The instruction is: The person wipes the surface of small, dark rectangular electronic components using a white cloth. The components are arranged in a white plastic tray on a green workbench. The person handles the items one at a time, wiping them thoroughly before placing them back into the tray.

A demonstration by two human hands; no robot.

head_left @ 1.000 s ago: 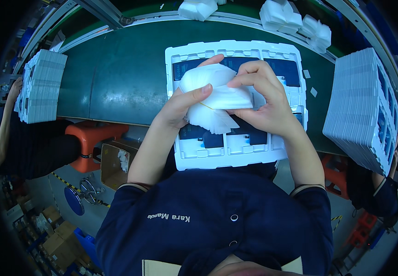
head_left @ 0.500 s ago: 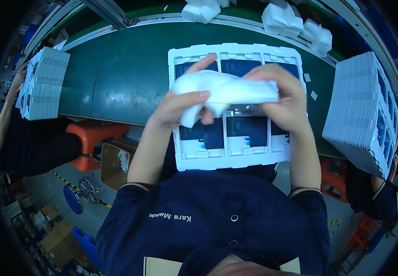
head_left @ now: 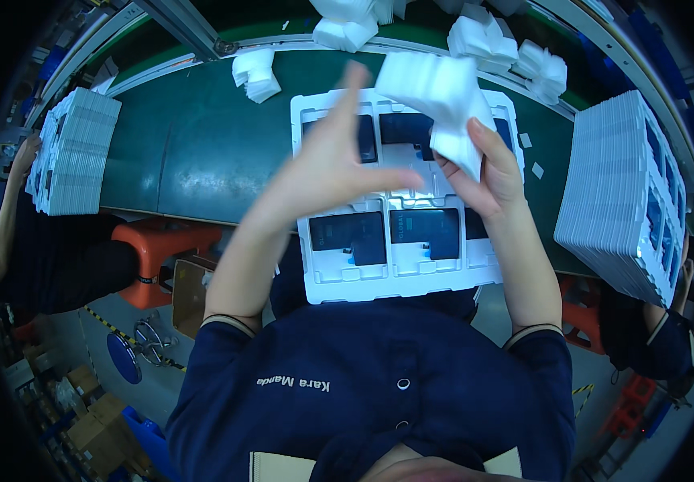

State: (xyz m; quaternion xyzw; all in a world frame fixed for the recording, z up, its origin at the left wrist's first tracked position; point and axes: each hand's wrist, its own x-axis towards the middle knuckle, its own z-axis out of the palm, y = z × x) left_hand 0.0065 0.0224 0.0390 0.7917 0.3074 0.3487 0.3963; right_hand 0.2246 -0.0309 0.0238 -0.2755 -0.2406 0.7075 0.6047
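Observation:
My right hand (head_left: 493, 173) grips a bent wad of white foam sheets (head_left: 431, 87) above the far right part of a white plastic tray (head_left: 347, 291). My left hand (head_left: 332, 165) is blurred, thumb and fingers spread wide with nothing between them, over the tray's left side. Flat dark rectangular pieces (head_left: 435, 234), which look like battery packs, lie in the tray's compartments. My hands and the foam hide part of the far row. A smaller wad of white foam (head_left: 256, 76) rests on the green table (head_left: 202, 128), beyond the tray to the left.
Tall stacks of white trays stand at the left (head_left: 74, 153) and right (head_left: 616, 193). More foam bundles (head_left: 483, 42) line the far table edge by a metal rail. Co-workers sit on both sides. An orange stool (head_left: 142, 257) and a cardboard box (head_left: 190, 297) are at the lower left.
My hands have come apart; the foam, held between both before, is now in my right hand, farther from me. A foam wad has appeared on the table at far left.

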